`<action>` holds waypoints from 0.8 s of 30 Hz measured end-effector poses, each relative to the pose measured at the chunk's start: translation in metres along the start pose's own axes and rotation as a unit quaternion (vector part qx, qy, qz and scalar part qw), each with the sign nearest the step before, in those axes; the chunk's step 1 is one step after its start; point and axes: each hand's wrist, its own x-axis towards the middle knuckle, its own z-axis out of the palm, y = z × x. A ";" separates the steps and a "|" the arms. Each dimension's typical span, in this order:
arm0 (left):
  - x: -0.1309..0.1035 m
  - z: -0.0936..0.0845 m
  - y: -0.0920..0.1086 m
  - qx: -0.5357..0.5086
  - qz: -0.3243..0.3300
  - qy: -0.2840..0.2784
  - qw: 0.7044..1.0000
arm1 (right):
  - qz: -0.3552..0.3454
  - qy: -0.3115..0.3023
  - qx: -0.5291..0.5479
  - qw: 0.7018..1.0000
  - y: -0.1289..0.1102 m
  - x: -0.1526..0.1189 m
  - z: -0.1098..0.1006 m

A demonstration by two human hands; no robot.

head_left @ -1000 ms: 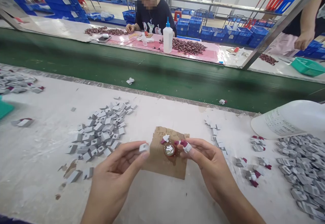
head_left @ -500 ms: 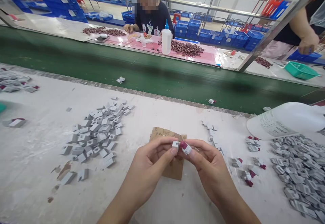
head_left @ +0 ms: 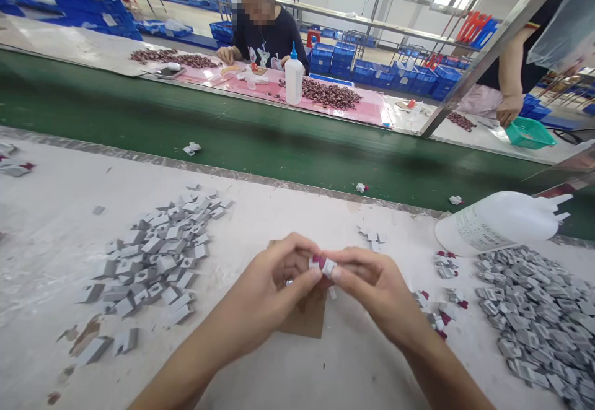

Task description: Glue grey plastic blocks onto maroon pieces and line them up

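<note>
My left hand [head_left: 274,286] pinches a small grey block [head_left: 314,262] between thumb and fingers. Against it, my right hand [head_left: 372,286] grips a small grey-and-maroon piece [head_left: 328,266]; the two parts touch at the maroon section. Beneath both hands lies a brown cardboard piece [head_left: 304,320], partly covered by them. A pile of grey blocks [head_left: 158,255] is on the table left of my hands. To the right sit several grey-and-maroon pieces [head_left: 446,267] and a large heap of grey parts [head_left: 534,311].
A white bottle [head_left: 497,221] lies tilted beside the right heap. Beyond the table runs a green belt [head_left: 260,143] carrying small pieces. Across it, a person [head_left: 269,35] sits near a glue bottle [head_left: 294,78]; another person's hand [head_left: 509,109] touches a green basket [head_left: 530,132].
The two held parts, apart before, now touch. The camera view has shifted slightly, and small pieces on the belt appear further left. The other person's hand at right has reached the green basket.
</note>
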 end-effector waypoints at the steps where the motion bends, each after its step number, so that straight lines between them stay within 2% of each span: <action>1: 0.014 -0.003 0.002 0.031 0.003 0.017 0.999 | -0.011 0.029 -0.068 0.997 -0.002 0.015 -0.009; 3: 0.050 -0.010 0.005 0.121 0.008 0.092 0.988 | -0.025 0.116 -0.203 0.972 -0.004 0.053 -0.031; 5: 0.092 -0.015 0.006 0.176 0.001 0.162 0.971 | -0.027 0.180 -0.261 0.948 -0.004 0.095 -0.053; 7: 0.133 -0.018 0.005 0.216 -0.017 0.200 0.956 | -0.020 0.195 -0.308 0.931 -0.003 0.132 -0.069; 9: 0.167 -0.018 0.005 0.252 -0.037 0.218 0.942 | -0.011 0.183 -0.342 0.922 -0.001 0.157 -0.076; 12: 0.198 -0.015 0.005 0.295 -0.059 0.222 0.927 | 0.002 0.172 -0.365 0.915 -0.002 0.169 -0.072; 15: 0.211 -0.012 0.003 0.332 -0.071 0.232 0.912 | 0.006 0.181 -0.356 0.917 -0.008 0.148 -0.058; 17: 0.210 -0.013 0.000 0.355 -0.079 0.249 0.898 | 0.003 0.170 -0.333 0.927 -0.011 0.116 -0.046; 19: 0.200 -0.014 -0.002 0.375 -0.083 0.268 0.883 | -0.001 0.131 -0.303 0.944 -0.007 0.076 -0.036; 22: 0.159 -0.011 -0.002 0.400 -0.060 0.271 0.874 | -0.016 0.034 -0.222 0.974 0.014 0.009 -0.024; 24: 0.112 -0.006 -0.004 0.414 -0.026 0.247 0.876 | -0.051 0.022 -0.208 0.977 0.037 -0.029 -0.017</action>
